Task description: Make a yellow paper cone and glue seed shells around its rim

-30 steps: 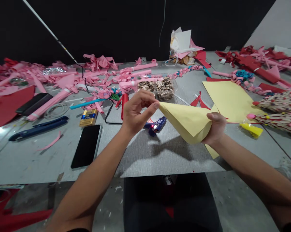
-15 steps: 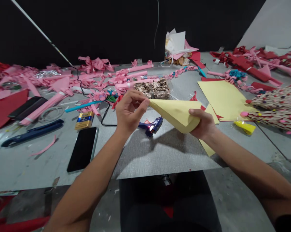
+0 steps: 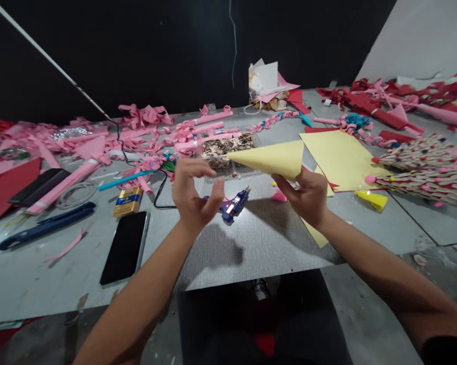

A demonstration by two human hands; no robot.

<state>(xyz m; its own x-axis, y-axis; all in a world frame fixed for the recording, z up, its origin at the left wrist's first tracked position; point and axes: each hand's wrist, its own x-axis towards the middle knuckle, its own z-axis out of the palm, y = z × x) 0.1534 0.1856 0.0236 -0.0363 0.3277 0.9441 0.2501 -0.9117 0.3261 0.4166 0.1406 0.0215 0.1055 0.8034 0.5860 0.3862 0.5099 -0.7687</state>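
A yellow paper cone (image 3: 274, 158) lies sideways in the air above the table, its tip pointing left. My right hand (image 3: 306, 195) grips it near the wide end, fingers pressed on its lower side. Left of the tip, my left hand (image 3: 196, 195) is apart from the paper, thumb and fingers spread with nothing between them. Beneath and between the hands a blue glue gun (image 3: 234, 205) rests on the table with its small light lit. Behind the cone is a clear box of small wooden cut-outs (image 3: 215, 152).
A phone (image 3: 125, 248), a gold-and-blue pack (image 3: 127, 202) and a dark blue tool (image 3: 46, 225) lie at left. Yellow sheets (image 3: 342, 157), two decorated cones (image 3: 429, 177) and a yellow packet (image 3: 371, 200) lie at right. Pink paper scraps (image 3: 148, 115) line the back.
My left hand has come off the cone's tip and opened. The paper now shows as a tighter, smoother cone in my right hand. The view has shifted slightly.
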